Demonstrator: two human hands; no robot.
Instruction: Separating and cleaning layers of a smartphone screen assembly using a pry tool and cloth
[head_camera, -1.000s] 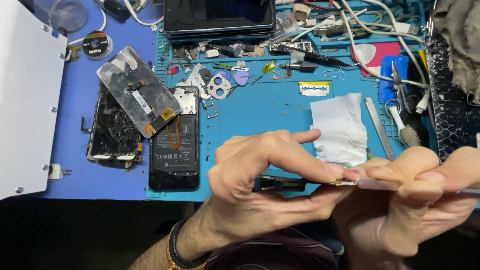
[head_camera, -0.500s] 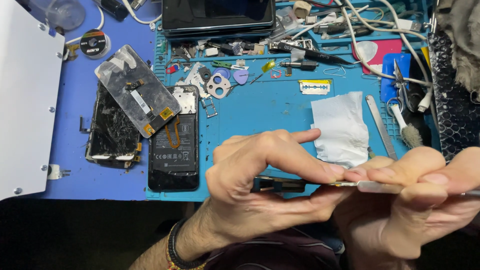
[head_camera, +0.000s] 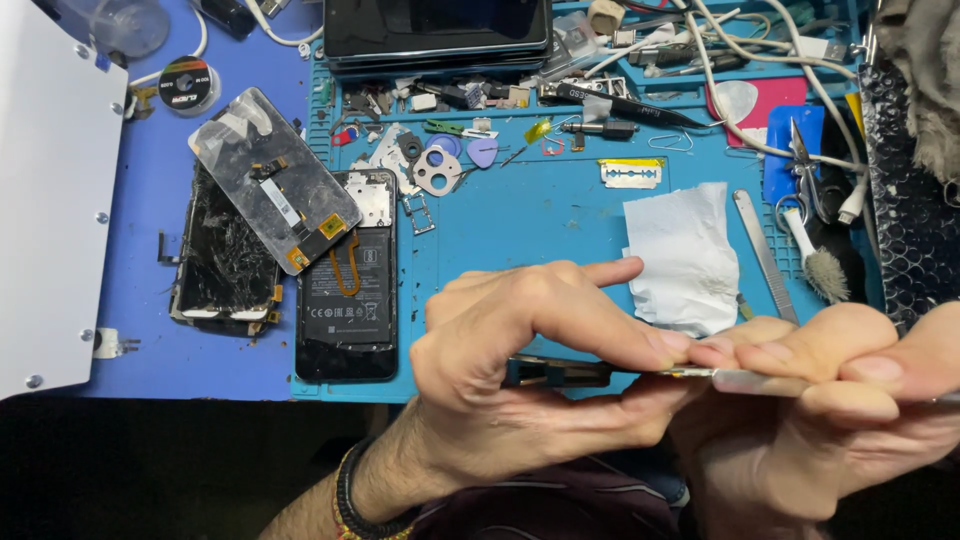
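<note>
My left hand (head_camera: 530, 350) pinches a thin flat phone part (head_camera: 560, 373) edge-on at the near edge of the blue work mat (head_camera: 540, 225). My right hand (head_camera: 830, 400) grips a slim metal blade tool (head_camera: 745, 380) whose tip meets the part's edge between the fingertips of both hands. An opened phone body (head_camera: 348, 285) with its battery showing lies to the left on the mat. A cracked screen (head_camera: 222, 255) lies beside it, with a new display panel (head_camera: 270, 180) laid across both.
A crumpled white tissue (head_camera: 680, 255), a razor blade (head_camera: 630, 173), metal tweezers (head_camera: 765, 255), a small brush (head_camera: 815, 260), picks, screws and cables lie across the mat. A dark tablet (head_camera: 435, 30) sits at the back. A white panel (head_camera: 50, 190) is at the left.
</note>
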